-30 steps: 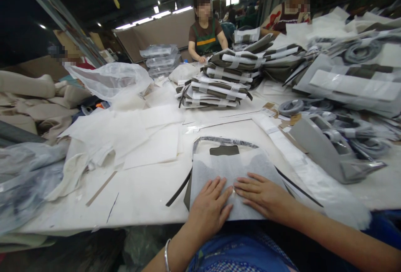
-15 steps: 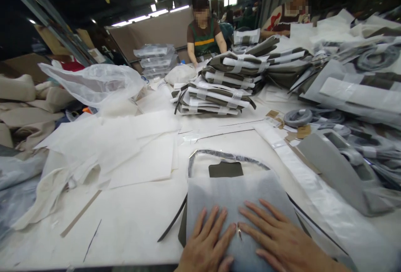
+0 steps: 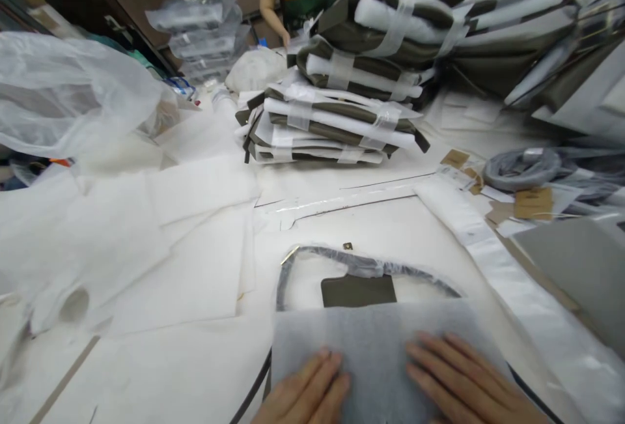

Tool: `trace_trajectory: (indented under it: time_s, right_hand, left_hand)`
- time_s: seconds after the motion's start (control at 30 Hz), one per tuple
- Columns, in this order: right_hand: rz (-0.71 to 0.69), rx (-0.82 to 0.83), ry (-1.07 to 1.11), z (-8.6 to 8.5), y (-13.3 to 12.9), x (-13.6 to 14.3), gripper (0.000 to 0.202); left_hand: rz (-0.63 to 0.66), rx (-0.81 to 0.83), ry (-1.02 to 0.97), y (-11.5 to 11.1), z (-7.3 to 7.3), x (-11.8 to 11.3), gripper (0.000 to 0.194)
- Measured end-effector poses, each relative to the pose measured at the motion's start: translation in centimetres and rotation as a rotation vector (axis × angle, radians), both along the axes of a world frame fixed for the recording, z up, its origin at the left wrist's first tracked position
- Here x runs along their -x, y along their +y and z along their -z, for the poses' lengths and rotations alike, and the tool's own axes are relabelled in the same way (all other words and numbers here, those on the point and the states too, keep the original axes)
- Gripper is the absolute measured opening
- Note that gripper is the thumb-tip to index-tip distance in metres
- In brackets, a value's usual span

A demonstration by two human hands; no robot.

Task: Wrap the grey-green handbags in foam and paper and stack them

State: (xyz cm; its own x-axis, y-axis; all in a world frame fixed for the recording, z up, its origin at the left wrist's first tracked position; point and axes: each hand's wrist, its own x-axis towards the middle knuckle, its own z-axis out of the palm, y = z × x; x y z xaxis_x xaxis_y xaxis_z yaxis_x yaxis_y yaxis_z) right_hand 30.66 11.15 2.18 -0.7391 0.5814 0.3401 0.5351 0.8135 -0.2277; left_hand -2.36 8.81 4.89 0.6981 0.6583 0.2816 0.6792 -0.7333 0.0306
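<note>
- Sheet material, translucent and pale (image 3: 371, 333), is lying at the lower centre of the frame, covering part of an olive panel (image 3: 359, 292).
- Wrapped handle (image 3: 368, 266) is arching above the sheet's upper edge, leaving it uncovered.
- Left hand (image 3: 310, 391) is resting palm down on the sheet's left part, fingers extended, nearly together and angling toward the upper right; it is gripping nothing visible.
- Right hand (image 3: 471, 381) is lying open on the right part, fingers slightly spread and pointing upper left.
- Both hands are apparently applying flat, spaced pressure, likely keeping the sheet smooth; the lower frame edge is cutting off both wrists.
- Bundle stack (image 3: 336, 118) is standing at upper centre, apart from the hands, probably preserving working room on the table (image 3: 195, 362).
</note>
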Motion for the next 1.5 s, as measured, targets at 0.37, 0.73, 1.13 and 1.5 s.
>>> trace_trajectory:
  time_s: [0.37, 0.73, 1.13, 1.5]
  right_hand:
    - [0.202, 0.239, -0.094, -4.1, 3.1, 2.7, 0.028]
    - [0.151, 0.126, -0.059, -3.7, 3.7, 3.7, 0.041]
    - [0.210, 0.087, -0.273, -1.1, 3.6, 4.5, 0.031]
    - [0.207, 0.006, -0.275, -1.4, 3.4, 4.3, 0.031]
  left_hand:
    - [-0.185, 0.250, -0.095, 3.6, -3.0, -2.6, 0.043]
    - [-0.268, 0.312, 0.046, 3.2, -2.5, -3.4, 0.032]
    - [-0.369, 0.208, -0.008, 2.4, -1.0, -4.5, 0.034]
    - [0.019, 0.359, 0.093, -0.9, -2.0, -3.7, 0.076]
